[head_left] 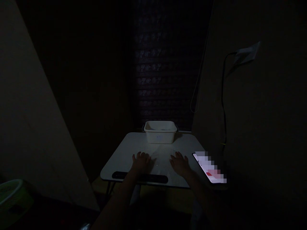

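Both hands are over a small white folding table [120,159] in a dark room. My left hand [141,161] is at the left of the middle, fingers apart, holding nothing. To the right, my right hand [179,162] also has its fingers spread and nothing in it. Between and just beyond them, something thin and clear seems to lie on the tabletop, too dim to make out. A white plastic basin [160,137] with dark side handles stands at the table's far edge; its contents are hard to tell.
A phone with a lit screen [207,167] is at the table's right edge. Along the near edge runs a dark slot strip [153,179]. A cable [223,102] hangs from a wall socket [247,55]. A green tub [16,201] stands low at the left.
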### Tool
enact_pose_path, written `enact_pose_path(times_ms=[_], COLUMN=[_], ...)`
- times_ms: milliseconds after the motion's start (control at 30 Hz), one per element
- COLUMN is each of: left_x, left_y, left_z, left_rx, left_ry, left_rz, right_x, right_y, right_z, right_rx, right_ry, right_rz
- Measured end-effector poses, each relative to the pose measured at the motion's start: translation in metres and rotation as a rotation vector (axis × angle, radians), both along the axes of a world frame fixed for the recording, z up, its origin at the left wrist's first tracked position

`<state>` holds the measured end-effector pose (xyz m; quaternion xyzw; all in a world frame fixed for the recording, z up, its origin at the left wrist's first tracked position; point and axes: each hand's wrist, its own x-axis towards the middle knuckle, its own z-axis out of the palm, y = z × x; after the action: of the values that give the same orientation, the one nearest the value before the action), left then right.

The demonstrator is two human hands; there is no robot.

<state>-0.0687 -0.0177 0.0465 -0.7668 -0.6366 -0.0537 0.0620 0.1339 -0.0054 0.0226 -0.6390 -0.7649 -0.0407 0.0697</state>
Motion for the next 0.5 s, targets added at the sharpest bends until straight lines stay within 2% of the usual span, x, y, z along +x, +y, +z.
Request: enact_pose_path(times_ms=[200,500], left_x=[0.003,0.0008], left_y=[-0.0004,0.0028], left_z=[-0.0007,-0.0035], left_rx=[-0.011,-0.012], left_ry=[-0.041,0.009], left_rz=[0.017,-0.05], right_x=[-0.0007,-0.0023], right_y=[-0.0042,-0.0024], right_z=[-0.0033,-0.0028], right_rx=[0.034,0.027], right_ry=[-0.015,-0.012], right_rz=[0.045,0.027])
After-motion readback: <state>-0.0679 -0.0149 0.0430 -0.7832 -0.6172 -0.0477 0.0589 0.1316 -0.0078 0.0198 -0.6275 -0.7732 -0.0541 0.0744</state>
